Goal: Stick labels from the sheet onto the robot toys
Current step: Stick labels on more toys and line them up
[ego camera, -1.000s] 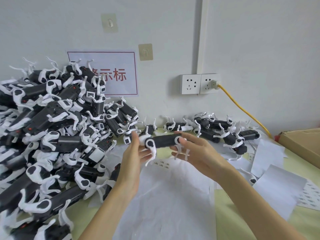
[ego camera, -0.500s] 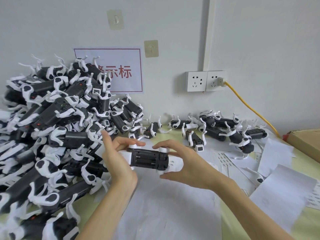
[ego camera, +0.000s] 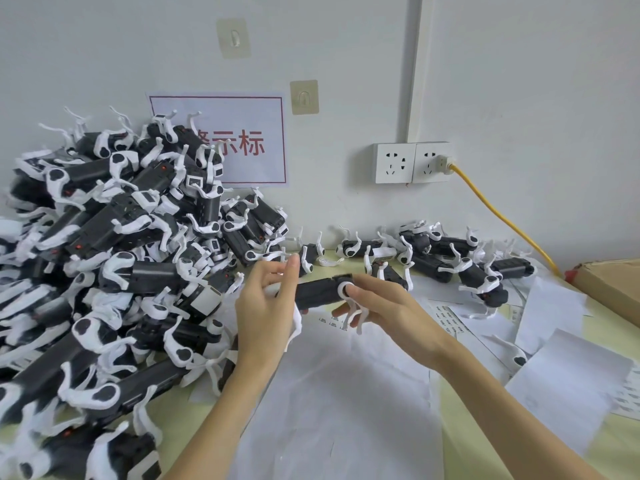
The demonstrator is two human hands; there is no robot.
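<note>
A pale green table [ego camera: 609, 452] stands against a white wall, strewn with white paper. Above it the person holds one robot toy [ego camera: 320, 291] in both hands, a black bar-shaped body with white legs. Its long axis runs nearly level from left to right, the right end slightly higher and farther from the camera. The right hand [ego camera: 388, 315] grips that right end, thumb pressed on the round white joint, fingers curled beneath, two white legs dangling between them. The left hand [ego camera: 266, 303] is at the left end, palm toward the toy, fingers raised and loosely spread; its thumb side touches the toy, but whether it truly clamps the end cannot be told.

The toy therefore lies crosswise between the hands, each hand at one end, so either is equally near. No label is visible on a fingertip. The label sheet [ego camera: 450, 318] with small printed rows lies on the table just beyond and below the right hand, which is the nearer one to it. Judging from this, the coming move would be for the right hand to let go and reach down-right, while the left takes the toy.

A large pile of toys [ego camera: 104, 271] fills the left side, and a smaller row of toys [ego camera: 443, 258] lies along the wall.
</note>
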